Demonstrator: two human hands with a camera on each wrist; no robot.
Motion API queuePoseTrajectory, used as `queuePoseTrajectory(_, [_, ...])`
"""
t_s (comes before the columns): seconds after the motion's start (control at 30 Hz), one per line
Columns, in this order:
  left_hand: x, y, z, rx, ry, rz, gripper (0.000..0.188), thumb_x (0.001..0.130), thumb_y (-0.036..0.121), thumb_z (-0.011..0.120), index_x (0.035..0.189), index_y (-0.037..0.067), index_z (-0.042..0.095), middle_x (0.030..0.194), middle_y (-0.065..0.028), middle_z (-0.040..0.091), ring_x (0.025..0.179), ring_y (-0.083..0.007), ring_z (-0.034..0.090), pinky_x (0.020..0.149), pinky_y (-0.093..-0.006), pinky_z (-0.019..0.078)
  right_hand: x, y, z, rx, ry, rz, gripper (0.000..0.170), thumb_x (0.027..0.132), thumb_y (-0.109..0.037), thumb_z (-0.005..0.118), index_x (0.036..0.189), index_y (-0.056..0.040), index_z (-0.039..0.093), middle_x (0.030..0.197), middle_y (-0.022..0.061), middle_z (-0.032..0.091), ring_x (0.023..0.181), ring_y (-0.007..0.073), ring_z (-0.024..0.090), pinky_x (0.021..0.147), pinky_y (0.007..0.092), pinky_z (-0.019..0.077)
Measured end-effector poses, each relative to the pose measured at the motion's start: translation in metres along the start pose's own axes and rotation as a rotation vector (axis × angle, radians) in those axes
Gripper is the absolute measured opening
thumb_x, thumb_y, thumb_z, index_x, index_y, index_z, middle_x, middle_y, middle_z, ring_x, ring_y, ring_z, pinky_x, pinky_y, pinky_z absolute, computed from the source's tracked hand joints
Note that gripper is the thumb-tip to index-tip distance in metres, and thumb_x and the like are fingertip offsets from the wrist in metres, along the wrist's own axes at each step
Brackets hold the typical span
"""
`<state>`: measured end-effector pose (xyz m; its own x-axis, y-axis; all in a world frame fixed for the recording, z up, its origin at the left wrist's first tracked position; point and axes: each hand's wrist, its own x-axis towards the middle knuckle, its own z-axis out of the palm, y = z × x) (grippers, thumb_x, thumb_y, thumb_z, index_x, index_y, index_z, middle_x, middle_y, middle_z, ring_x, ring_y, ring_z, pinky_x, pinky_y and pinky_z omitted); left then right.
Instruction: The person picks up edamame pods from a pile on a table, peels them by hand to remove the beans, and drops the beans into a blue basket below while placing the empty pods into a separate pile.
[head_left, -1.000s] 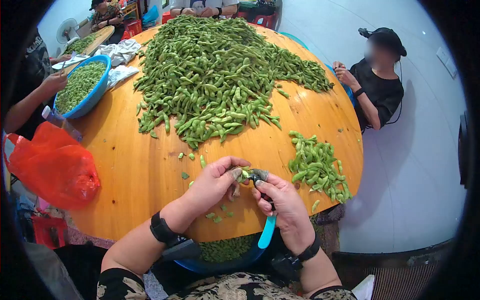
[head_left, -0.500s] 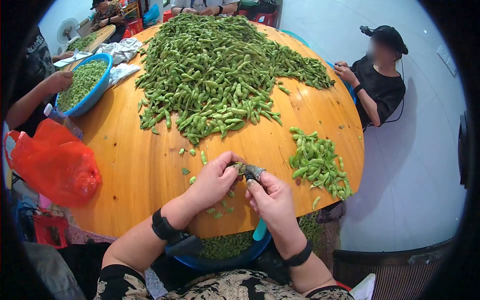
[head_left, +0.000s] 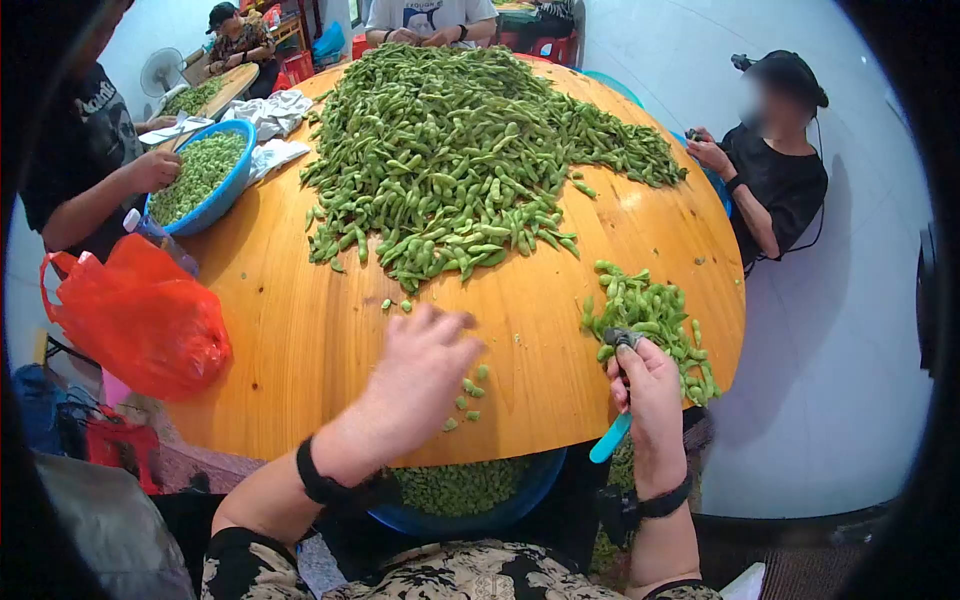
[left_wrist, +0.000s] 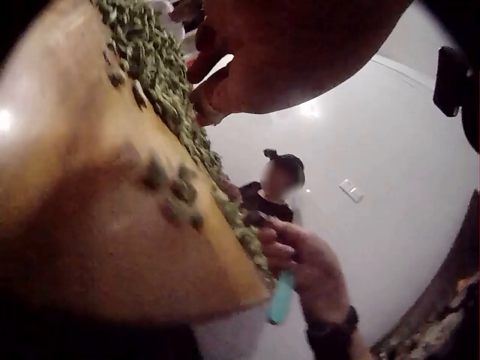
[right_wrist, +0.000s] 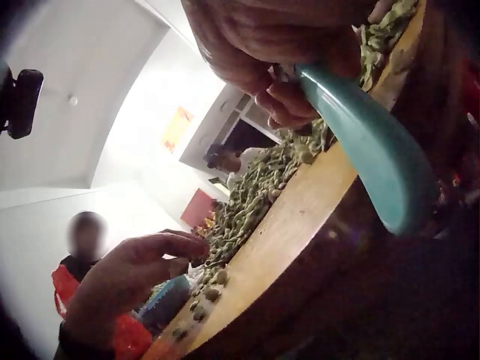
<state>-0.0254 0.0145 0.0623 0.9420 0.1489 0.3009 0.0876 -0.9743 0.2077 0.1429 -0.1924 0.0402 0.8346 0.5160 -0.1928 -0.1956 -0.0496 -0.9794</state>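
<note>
My left hand (head_left: 415,365) hovers blurred over the near part of the table, fingers spread and loosely bent, with nothing seen in it. Green bits of bean or pod (head_left: 473,388) lie just right of it. My right hand (head_left: 655,390) grips a tool with a turquoise handle (head_left: 611,438), which hangs below the fist; its dark head is mostly hidden by the fingers. Dark grey wrapping (head_left: 622,337) shows at these fingertips. They overlap the near left side of a small pile of green soybean pods (head_left: 655,300). The turquoise handle looks large and curved in the right wrist view.
A big heap of pods (head_left: 440,160) covers the far half of the round wooden table (head_left: 290,350). Below its near edge sits a blue basin (head_left: 553,485) of green beans. At left are a red plastic bag (head_left: 150,320), a bottle and another blue basin (head_left: 235,185). People sit around.
My hands, together over the table's near middle before, have parted. The left moved left, away from the tool; the right carried the tool rightward to the small pile. The head view shifted slightly.
</note>
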Motion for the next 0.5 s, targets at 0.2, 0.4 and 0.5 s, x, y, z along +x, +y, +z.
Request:
queuePoseTrajectory(0.2, [0.009, -0.052, 0.014, 0.006, -0.116, -0.076, 0.027, 0.073, -0.001, 0.058, 0.099, 0.003, 0.065, 0.104, -0.0112, 0.058, 0.097, -0.0295, 0.056, 0.084, -0.0373, 0.0469, -0.017, 0.007, 0.010, 0.048, -0.058, 0.069, 0.019, 0.095, -0.011, 0.050, 0.110, -0.0048, 0.060, 0.068, -0.0029, 0.053, 0.046, 0.0017, 0.042, 0.039, 0.0170, 0.0305])
queuePoseTrajectory(0.4, [0.013, -0.034, 0.008, -0.153, -0.067, -0.147, 0.023, 0.082, 0.001, 0.059, 0.105, 0.000, 0.064, 0.086, -0.0102, 0.062, 0.077, -0.0262, 0.063, 0.069, -0.0338, 0.0516, -0.028, 0.003, 0.036, -0.029, -0.219, 0.052, 0.019, 0.094, -0.012, 0.051, 0.109, -0.0040, 0.060, 0.070, -0.0033, 0.054, 0.049, 0.0020, 0.044, 0.042, 0.0193, 0.0344])
queuePoseTrajectory(0.5, [0.015, -0.012, 0.015, -0.657, -0.019, -0.208, 0.021, 0.087, 0.000, 0.056, 0.108, 0.000, 0.062, 0.082, -0.0084, 0.064, 0.063, -0.0169, 0.062, 0.060, -0.0286, 0.0508, -0.028, -0.001, 0.051, 0.016, -0.343, 0.114, 0.020, 0.095, -0.013, 0.050, 0.110, -0.0033, 0.059, 0.072, -0.0026, 0.056, 0.050, 0.0015, 0.047, 0.042, 0.0174, 0.0368])
